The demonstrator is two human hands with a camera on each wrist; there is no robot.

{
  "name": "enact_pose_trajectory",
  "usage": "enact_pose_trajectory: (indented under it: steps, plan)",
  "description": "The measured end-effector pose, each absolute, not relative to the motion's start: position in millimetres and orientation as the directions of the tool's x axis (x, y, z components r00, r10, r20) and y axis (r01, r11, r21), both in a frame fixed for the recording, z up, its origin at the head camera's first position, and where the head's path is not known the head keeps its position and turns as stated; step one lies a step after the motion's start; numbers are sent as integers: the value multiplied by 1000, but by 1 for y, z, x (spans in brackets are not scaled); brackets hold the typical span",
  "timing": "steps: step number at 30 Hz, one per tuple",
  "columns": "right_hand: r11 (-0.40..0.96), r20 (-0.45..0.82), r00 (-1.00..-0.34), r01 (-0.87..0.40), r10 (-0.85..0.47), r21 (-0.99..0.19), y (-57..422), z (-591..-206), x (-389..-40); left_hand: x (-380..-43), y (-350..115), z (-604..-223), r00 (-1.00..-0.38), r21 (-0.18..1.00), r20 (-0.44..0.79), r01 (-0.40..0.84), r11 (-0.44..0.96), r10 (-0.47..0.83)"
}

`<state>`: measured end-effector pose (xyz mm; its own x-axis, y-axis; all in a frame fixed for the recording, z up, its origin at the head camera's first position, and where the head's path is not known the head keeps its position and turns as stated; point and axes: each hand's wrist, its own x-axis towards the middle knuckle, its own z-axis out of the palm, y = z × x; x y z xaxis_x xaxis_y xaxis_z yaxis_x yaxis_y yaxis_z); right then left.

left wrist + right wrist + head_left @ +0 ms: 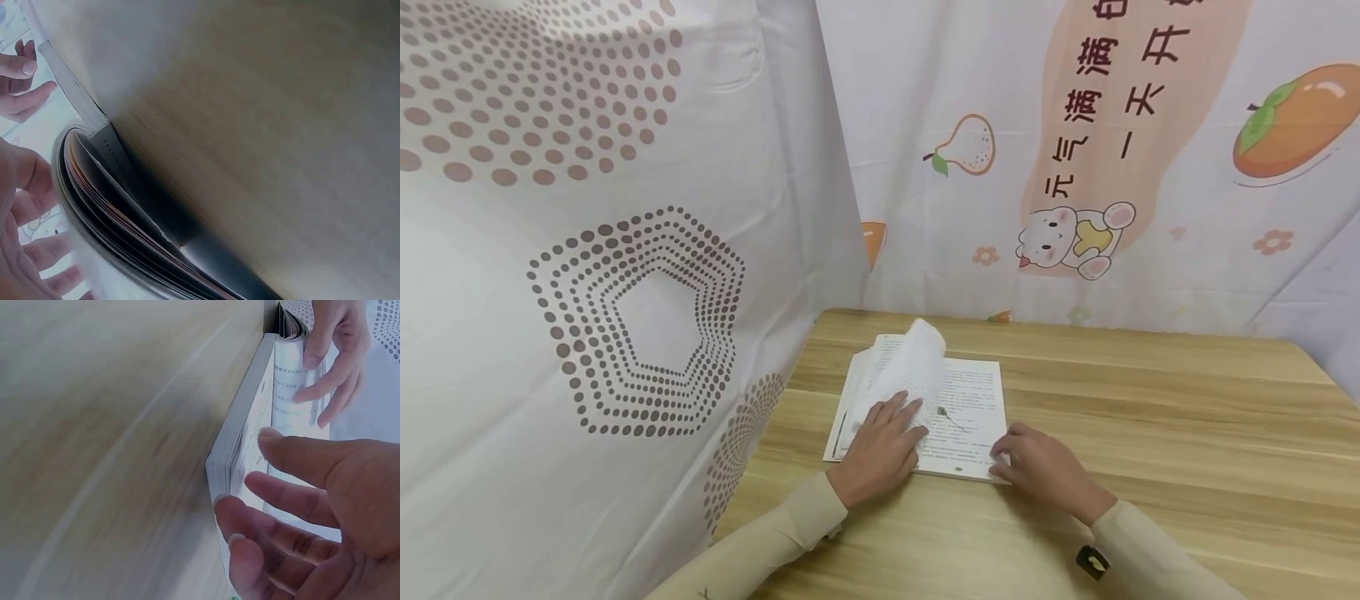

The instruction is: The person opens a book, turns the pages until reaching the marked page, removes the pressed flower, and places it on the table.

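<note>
An open book (966, 400) with printed pages lies on the wooden table. One page (917, 354) on its left side bends upward in a curl. My left hand (880, 446) rests on the left part of the book with its fingers spread. The right hand (1048, 471) is at the book's lower right corner, thumb and fingers apart. In the right wrist view its fingertips (225, 509) are at the edge of the page stack (240, 425), and nothing is pinched between them. The left wrist view shows the left pages (106, 206) bowed over beside the spine.
The wooden table (1150, 408) extends to the right of the book. A white dotted curtain (647, 333) hangs close on the left. Behind the table hangs a printed cloth (925, 217). A dark object (1092, 562) is at the right wrist.
</note>
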<state>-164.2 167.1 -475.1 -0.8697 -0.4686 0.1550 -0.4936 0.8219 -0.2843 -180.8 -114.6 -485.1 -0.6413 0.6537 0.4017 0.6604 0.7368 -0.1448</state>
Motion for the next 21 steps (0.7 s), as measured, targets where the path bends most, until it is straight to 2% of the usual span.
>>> enact_pose_trajectory:
  steps: [9,21]
  plan:
    - [838,64,-929,-358,-365,-411,158,-477,-183,-181,-118,-485,-679,-84,366,657,749,637]
    - [803,14,-945,-285,-327,-524,137,-480,-214,-193,-129,-479,-730,-10,160,672,741,664]
